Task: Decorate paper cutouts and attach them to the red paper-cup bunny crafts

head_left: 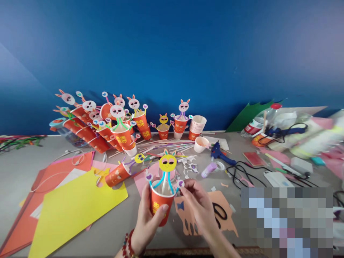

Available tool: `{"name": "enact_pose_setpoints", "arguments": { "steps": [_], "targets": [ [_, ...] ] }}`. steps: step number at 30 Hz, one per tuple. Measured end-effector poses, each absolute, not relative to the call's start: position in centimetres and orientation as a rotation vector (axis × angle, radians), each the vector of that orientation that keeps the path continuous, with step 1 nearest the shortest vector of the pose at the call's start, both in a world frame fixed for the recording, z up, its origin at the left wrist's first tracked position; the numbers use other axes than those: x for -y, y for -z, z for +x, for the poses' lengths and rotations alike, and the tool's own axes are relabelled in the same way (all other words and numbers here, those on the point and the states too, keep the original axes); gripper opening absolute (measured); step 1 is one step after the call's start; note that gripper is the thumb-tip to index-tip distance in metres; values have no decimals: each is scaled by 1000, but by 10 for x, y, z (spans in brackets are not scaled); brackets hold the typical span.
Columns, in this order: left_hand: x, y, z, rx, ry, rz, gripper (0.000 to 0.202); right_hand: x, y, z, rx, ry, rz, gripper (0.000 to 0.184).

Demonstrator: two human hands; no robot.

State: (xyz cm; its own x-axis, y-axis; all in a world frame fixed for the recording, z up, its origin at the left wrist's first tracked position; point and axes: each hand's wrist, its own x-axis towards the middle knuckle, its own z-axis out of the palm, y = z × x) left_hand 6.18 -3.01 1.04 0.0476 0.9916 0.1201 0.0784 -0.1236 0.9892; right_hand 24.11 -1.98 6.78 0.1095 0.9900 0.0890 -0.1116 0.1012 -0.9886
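My left hand (146, 220) is wrapped round a red paper cup (159, 201) with gold lettering, held upright near the table's front. Out of the cup rises a yellow paper rabbit face (167, 164) on a white stick. Blue pipe cleaners (170, 183) run down from the face and bend out over the rim. A small paper disc (149, 177) with a purple heart tips the left one. At the cup's right, my right hand (198, 200) pinches a matching heart disc (180, 184) at the end of the other blue arm. Its fingertips partly hide the disc's edge.
Several red cups with rabbit figures (118, 111) crowd the back left. A similar cup (116, 174) lies tipped over near yellow paper (80, 208). A blue glue gun (220, 154) and its black cable lie to the right, behind cut orange paper (215, 200).
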Motion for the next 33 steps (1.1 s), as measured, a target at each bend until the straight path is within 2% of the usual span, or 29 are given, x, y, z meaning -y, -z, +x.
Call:
{"name": "enact_pose_setpoints", "arguments": {
  "steps": [8,15,33],
  "targets": [
    [29,-26,62,-1160,-1182,1394,67,14,-75,259,1069,-1061,-1178,18],
    [28,-28,63,-1206,-1158,1402,73,-3,-97,279,1490,-1133,-1222,17],
    [26,-26,62,-1179,-1144,1300,74,-12,-88,282,1691,-999,-1284,12]
  ]
}}
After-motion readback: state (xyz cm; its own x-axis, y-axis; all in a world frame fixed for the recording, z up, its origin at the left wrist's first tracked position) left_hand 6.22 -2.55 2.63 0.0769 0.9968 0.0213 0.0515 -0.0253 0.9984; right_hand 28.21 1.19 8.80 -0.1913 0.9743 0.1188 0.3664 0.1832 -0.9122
